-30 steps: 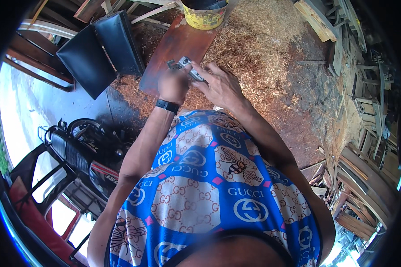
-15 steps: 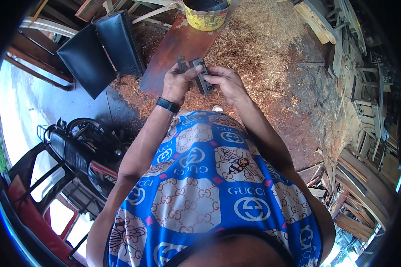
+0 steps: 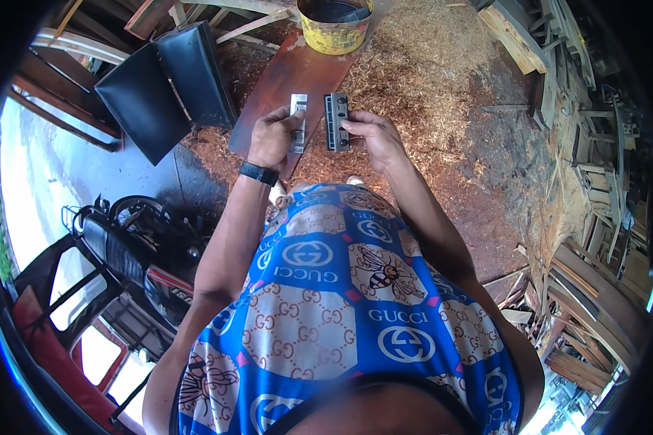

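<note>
At upper centre, the plate in the left hand is left of the block in the right hand — apart. Above, a bucket stands at the board's top end; motorcycle left, timber lower right.

A free gap separates plate and block, yellow bucket obstructing beyond.

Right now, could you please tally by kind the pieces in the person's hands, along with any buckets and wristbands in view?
Bright slotted plate, in the left hand: 1
Grey-and-black block, in the right hand: 1
Yellow bucket: 1
Black wristband: 1
Total: 4
</note>
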Tool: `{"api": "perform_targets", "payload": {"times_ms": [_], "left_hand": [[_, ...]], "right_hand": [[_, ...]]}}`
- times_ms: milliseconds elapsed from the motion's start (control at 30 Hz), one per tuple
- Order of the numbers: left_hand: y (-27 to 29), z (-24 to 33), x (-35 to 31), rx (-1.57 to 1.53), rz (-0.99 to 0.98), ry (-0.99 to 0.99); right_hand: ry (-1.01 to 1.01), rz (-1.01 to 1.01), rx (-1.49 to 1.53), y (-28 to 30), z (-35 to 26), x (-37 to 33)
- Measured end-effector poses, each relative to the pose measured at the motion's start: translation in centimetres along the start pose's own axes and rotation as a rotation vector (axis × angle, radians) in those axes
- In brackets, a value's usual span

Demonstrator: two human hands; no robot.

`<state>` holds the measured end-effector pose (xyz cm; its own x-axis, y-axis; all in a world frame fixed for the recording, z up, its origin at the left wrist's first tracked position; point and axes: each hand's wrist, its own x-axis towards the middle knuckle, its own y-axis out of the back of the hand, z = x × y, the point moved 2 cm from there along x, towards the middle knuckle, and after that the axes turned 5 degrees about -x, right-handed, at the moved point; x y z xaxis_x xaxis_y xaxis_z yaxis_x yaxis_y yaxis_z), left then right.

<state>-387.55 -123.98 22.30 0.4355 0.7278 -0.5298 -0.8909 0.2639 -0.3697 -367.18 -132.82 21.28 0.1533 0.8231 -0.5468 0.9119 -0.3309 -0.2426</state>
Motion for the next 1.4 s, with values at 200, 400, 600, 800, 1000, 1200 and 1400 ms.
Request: {"api": "perform_targets", "payload": {"times_ms": [200,400,600,800,1000,1200,1400], "left_hand": [[-0.7,1.2,-0.9,0.134,0.030,-0.252],[-1.5,5.2,-3.3,0.642,-0.003,-0.365],[-1.4,5.0,-3.7,0.155,-0.136,-0.376],[-0.8,4.1,-2.8,-0.047,-0.060,-0.299],[-1.1,1.8,-2.3,0.288,0.089,-0.327],[-1.7,0.5,-2.5,0.192,0.075,-0.262],[-2.5,0.5,-2.9,0.168,0.068,-0.222]], "right_hand": [[-0.003,-0.060,0.020,-0.3,-0.3,-0.5],[-0.010,-0.055,0.055,-0.2,-0.5,-0.7],[-0.005,-0.133,0.087,0.1,-0.3,-0.3],[-0.016,-0.179,0.208,-0.1,-0.8,-0.6],[-0.003,-0.141,0.198,-0.2,-0.8,-0.7],[-0.018,-0.092,0.193,-0.5,-0.8,-0.8],[-0.024,-0.093,0.152,-0.3,0.3,-0.2]]}}
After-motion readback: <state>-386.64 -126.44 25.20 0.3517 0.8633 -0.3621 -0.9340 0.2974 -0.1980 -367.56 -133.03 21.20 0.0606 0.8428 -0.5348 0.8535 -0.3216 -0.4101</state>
